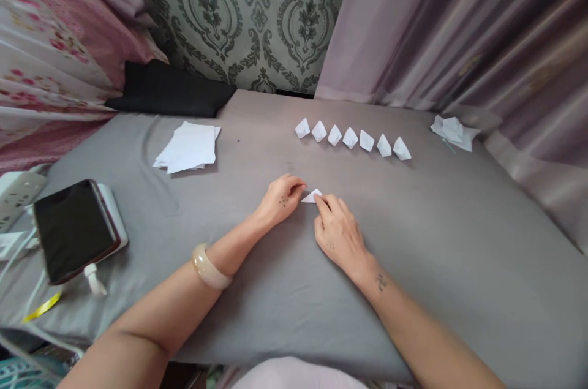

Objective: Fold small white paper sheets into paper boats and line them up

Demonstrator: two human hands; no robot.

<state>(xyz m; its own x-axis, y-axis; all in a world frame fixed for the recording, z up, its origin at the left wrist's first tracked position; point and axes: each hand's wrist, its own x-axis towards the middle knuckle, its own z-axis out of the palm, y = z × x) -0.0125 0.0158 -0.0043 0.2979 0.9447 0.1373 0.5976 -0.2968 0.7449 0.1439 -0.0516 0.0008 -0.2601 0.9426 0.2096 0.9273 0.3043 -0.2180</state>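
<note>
White paper (pixel 310 196) — grey cloth (pixel 459 223) — green-grey damask wallpaper (pixel 260 18), mauve curtain (pixel 386 21).

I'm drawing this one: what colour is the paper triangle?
The paper triangle is white; the head view shows it best.

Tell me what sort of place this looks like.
Most likely a room in a home, perhaps a bedroom: there's ornate patterned wallpaper behind a grey cloth-covered surface, a mauve curtain on the right, and pink floral fabric on the left.
</note>
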